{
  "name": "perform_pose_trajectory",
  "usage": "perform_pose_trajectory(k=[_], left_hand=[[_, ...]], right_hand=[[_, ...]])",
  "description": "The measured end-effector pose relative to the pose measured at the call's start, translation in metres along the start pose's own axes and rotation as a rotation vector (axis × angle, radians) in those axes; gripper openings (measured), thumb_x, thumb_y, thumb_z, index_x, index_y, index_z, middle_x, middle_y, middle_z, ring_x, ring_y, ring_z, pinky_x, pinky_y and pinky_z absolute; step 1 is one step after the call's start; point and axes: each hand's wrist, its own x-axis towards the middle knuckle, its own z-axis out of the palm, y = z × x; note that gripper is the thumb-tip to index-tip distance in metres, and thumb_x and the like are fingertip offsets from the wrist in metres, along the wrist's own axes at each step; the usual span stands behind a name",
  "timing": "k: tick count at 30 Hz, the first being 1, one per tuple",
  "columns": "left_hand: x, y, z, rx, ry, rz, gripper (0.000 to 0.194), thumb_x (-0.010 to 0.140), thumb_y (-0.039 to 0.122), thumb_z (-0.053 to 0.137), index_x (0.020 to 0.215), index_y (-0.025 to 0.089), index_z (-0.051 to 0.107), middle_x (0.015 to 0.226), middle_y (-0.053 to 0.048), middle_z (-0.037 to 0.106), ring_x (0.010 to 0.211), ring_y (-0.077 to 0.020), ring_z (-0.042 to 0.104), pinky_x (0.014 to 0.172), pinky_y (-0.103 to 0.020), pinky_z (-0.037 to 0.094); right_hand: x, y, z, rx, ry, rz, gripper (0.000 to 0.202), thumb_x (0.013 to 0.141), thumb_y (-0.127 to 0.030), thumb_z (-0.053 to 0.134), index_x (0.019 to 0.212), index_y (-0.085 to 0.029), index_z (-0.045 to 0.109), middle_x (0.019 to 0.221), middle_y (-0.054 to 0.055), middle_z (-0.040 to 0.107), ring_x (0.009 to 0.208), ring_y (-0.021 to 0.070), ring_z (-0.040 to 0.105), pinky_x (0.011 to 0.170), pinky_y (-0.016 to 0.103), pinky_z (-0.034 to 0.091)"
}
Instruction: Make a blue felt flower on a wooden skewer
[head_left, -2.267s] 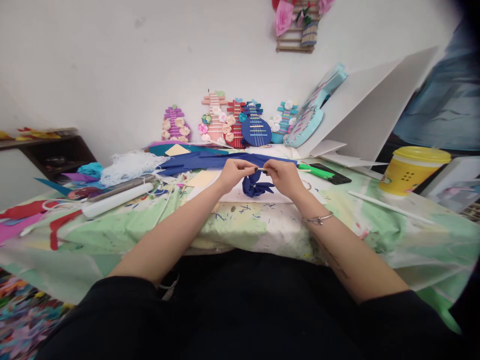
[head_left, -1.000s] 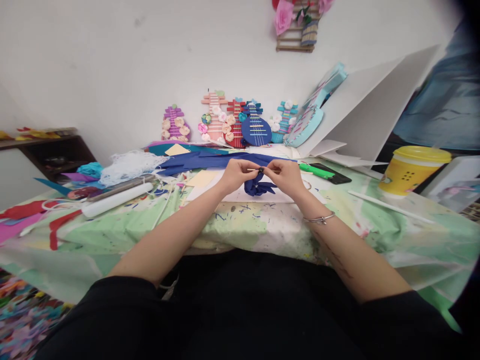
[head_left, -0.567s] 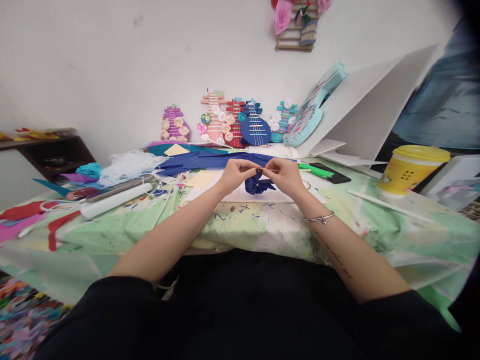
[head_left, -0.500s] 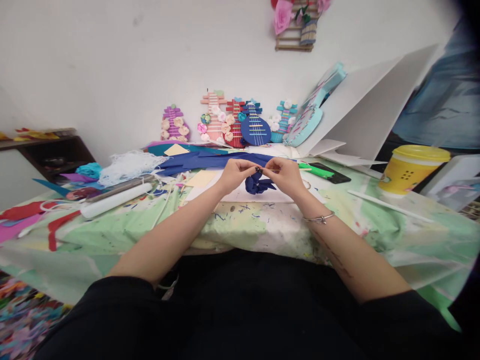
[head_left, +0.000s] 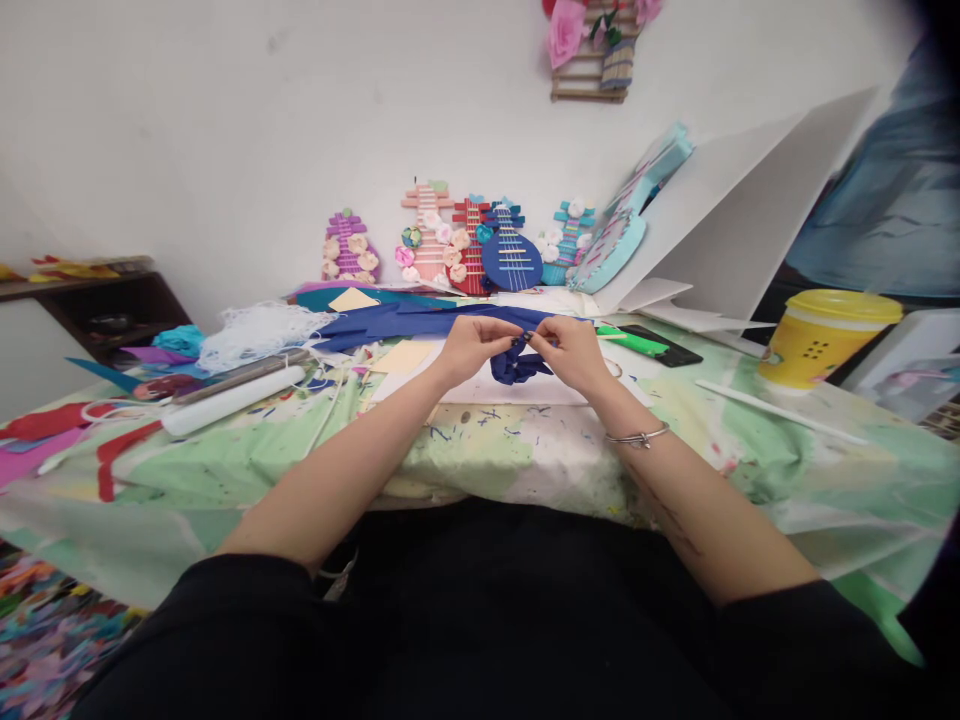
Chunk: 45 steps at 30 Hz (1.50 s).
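My left hand [head_left: 477, 348] and my right hand [head_left: 570, 352] meet fingertip to fingertip over the middle of the table, both pinched closed. A dark blue crumpled strip of what looks like crepe paper [head_left: 514, 367] hangs between and below them, its upper part caught at the fingertips. A thin pale stick [head_left: 615, 336] pokes out to the right behind my right hand; whether that hand grips it is hidden. Beneath the hands lies a white sheet [head_left: 465, 388]. Behind them stretches a long piece of blue paper [head_left: 405, 318].
Paper-covered toy lutes, including a blue one [head_left: 512, 262], lean on the wall. To the right are a green marker-like object [head_left: 631, 341], a black phone [head_left: 675, 347] and a yellow-lidded cup [head_left: 825, 340]. A white roll [head_left: 232, 400] and white netting [head_left: 259, 335] lie left.
The fingertips have shifted slightly right, and the blue paper has turned a little between them, its right end now nearer my right hand. Everything else stays put.
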Motion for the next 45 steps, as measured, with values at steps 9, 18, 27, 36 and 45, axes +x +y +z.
perform_pose_trajectory(k=[9, 18, 27, 36, 45], left_hand=[[-0.0002, 0.0021, 0.0004, 0.036, 0.008, -0.012, 0.030, 0.060, 0.026, 0.079, 0.086, 0.011, 0.075, 0.085, -0.010, 0.075, 0.077, -0.0190, 0.069, 0.074, -0.032, 0.054], [-0.0017, 0.0063, 0.0016, 0.079, 0.038, 0.029, 0.022, 0.061, 0.019, 0.075, 0.081, 0.011, 0.073, 0.082, -0.009, 0.074, 0.075, -0.0180, 0.068, 0.072, -0.031, 0.054], [-0.0014, 0.0051, 0.0025, 0.120, 0.031, 0.096, 0.021, 0.061, 0.018, 0.072, 0.082, 0.012, 0.072, 0.080, -0.008, 0.074, 0.071, -0.0153, 0.066, 0.067, -0.028, 0.052], [-0.0051, 0.0099, 0.0033, 0.385, 0.060, 0.233, 0.015, 0.064, 0.018, 0.068, 0.078, 0.015, 0.074, 0.078, -0.006, 0.073, 0.072, -0.0153, 0.063, 0.070, -0.028, 0.048], [-0.0054, 0.0042, 0.0037, 0.556, 0.031, 0.342, 0.015, 0.069, 0.018, 0.065, 0.080, 0.018, 0.074, 0.079, -0.005, 0.073, 0.074, -0.0155, 0.063, 0.071, -0.027, 0.046]], right_hand=[[-0.0013, 0.0002, 0.0027, 0.053, 0.004, 0.005, 0.015, 0.079, -0.029, 0.062, 0.070, -0.018, 0.062, 0.078, 0.006, 0.068, 0.075, 0.0191, 0.057, 0.072, 0.032, 0.038], [-0.0019, -0.0003, 0.0037, 0.078, 0.010, 0.005, 0.015, 0.081, -0.028, 0.060, 0.071, -0.018, 0.065, 0.081, 0.006, 0.068, 0.077, 0.0189, 0.058, 0.071, 0.032, 0.037], [-0.0006, -0.0001, 0.0040, 0.080, 0.025, 0.012, 0.012, 0.079, -0.024, 0.063, 0.069, -0.018, 0.065, 0.080, 0.006, 0.068, 0.077, 0.0193, 0.059, 0.074, 0.033, 0.039], [-0.0009, 0.0010, 0.0031, 0.059, 0.015, -0.018, 0.009, 0.079, -0.023, 0.064, 0.072, -0.018, 0.064, 0.081, 0.004, 0.066, 0.082, 0.0203, 0.060, 0.075, 0.034, 0.036], [-0.0031, 0.0020, 0.0060, -0.124, 0.030, -0.120, 0.011, 0.084, -0.023, 0.057, 0.077, -0.018, 0.064, 0.088, 0.006, 0.066, 0.090, 0.0232, 0.057, 0.079, 0.036, 0.025]])
